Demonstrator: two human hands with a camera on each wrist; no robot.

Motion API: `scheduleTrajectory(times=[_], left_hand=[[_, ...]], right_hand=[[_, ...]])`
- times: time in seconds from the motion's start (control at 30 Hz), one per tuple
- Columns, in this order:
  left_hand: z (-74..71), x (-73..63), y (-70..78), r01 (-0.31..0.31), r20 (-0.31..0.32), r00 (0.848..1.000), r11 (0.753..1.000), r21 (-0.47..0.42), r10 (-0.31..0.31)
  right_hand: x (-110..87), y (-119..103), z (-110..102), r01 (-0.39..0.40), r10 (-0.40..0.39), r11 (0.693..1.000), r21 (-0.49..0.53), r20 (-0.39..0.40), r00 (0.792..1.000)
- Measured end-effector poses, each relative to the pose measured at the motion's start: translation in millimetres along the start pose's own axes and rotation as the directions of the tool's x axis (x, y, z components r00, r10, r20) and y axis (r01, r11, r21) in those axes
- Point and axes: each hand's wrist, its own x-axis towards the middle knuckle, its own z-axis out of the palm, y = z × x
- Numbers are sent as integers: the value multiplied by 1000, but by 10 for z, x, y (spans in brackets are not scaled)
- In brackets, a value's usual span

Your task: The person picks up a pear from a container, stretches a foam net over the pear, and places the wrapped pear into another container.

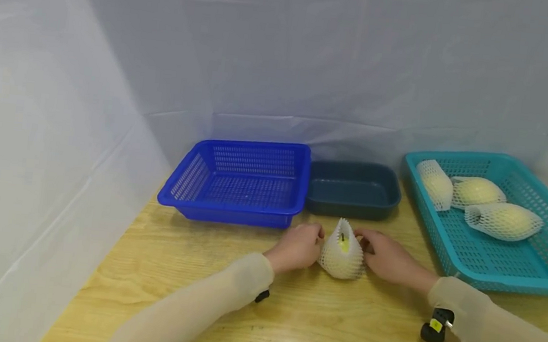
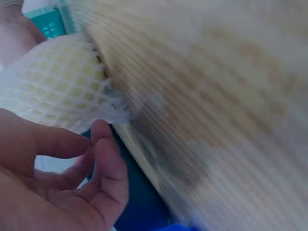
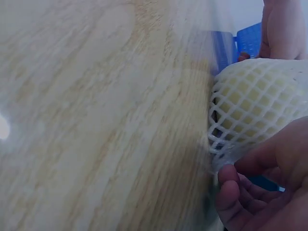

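A pale yellow fruit with a dark stem (image 1: 343, 238), partly hidden in a white foam net (image 1: 339, 264), stands upright on the table between the two hands. The net gapes at its top, baring the stem. From the left side, my left hand (image 1: 298, 247) reaches the net; in the left wrist view its thumb and forefinger (image 2: 109, 159) come together right at the mesh edge. On the other side my right hand (image 1: 386, 256) has thumb and forefinger (image 3: 228, 190) pinched at the crumpled net edge (image 3: 219, 149). The net's far side is hidden.
A blue basket (image 1: 229, 214) stands at the back left, beside a dark teal bin (image 1: 350, 209). To the right, a turquoise basket (image 1: 518, 283) holds several netted fruits (image 1: 503, 221). White sheeting (image 1: 286, 55) rises behind the wooden table (image 1: 258, 325).
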Motion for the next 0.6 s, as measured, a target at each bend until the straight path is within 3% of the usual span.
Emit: scheduleTrajectory(times=[0.17,0.27,0.37,0.6], left_hand=[[-75,-110,20,-84,-2,996,988,-130,85],[-95,-129,31,-142,43,987,964,-224,156],[-93,-125,43,-159,84,978,944,-291,190],[-45,-118,65,-139,97,982,968,-208,162]], right_hand=[[-59,-73,-124,66,-71,994,87,65,995],[-95,-145,-208,84,-105,983,165,122,987],[-107,-189,-235,70,-114,970,232,182,977],[-111,-180,-178,65,-131,961,270,232,964]])
